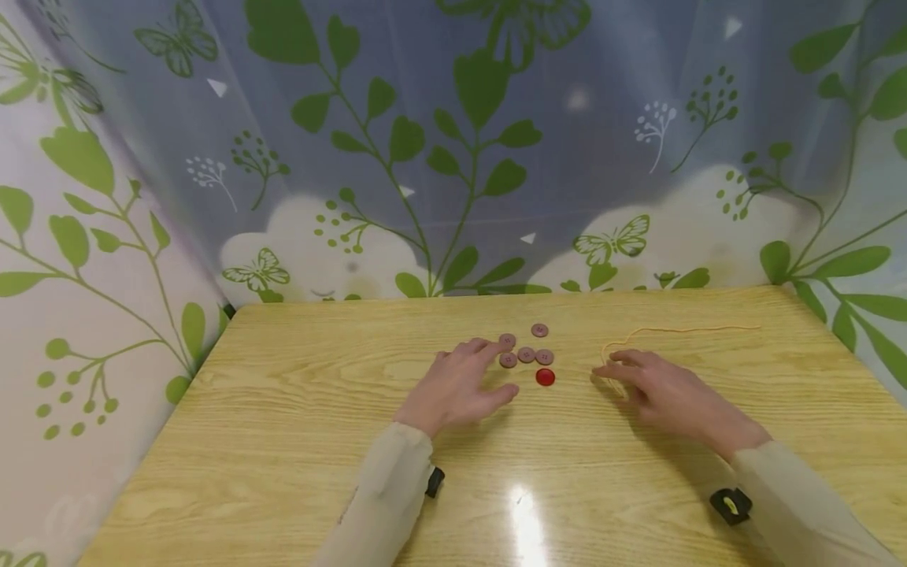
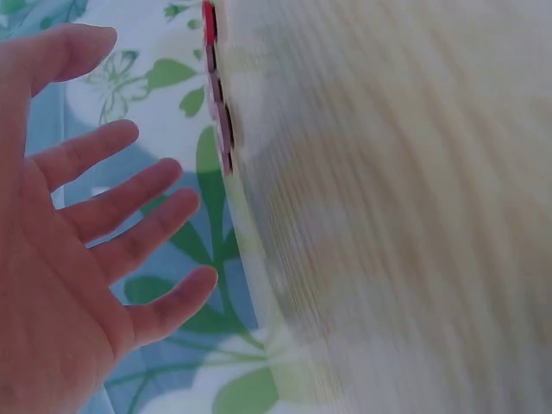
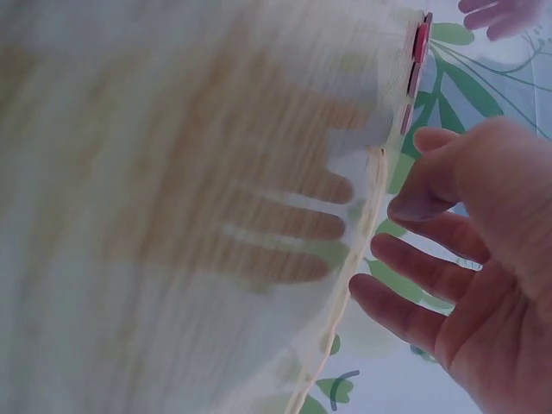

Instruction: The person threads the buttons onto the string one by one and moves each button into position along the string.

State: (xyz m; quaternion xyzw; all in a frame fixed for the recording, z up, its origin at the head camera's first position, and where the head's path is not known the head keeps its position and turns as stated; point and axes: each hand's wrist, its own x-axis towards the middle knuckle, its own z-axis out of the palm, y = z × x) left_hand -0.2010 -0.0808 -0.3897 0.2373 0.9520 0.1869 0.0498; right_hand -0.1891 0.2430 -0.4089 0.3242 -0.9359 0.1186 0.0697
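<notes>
Several brown buttons (image 1: 526,355) lie grouped on the table, with one red button (image 1: 545,377) at the near side of the group. My left hand (image 1: 457,387) hovers just left of them, fingers spread and the index fingertip overlapping the leftmost buttons in the head view. In the left wrist view nothing lies in that palm. To the right of the buttons, a thin yellow string (image 1: 683,329) runs along the table and loops near my right hand (image 1: 666,394). The right fingers are loosely bent over the string's looped end; the right wrist view shows the string (image 3: 332,332) lying beyond the fingertips.
The wooden table (image 1: 283,425) reaches back to a blue curtain (image 1: 425,157) printed with leaves and butterflies. Similar leaf-printed cloth hangs at both sides. A black band piece (image 1: 731,505) sits at the right wrist.
</notes>
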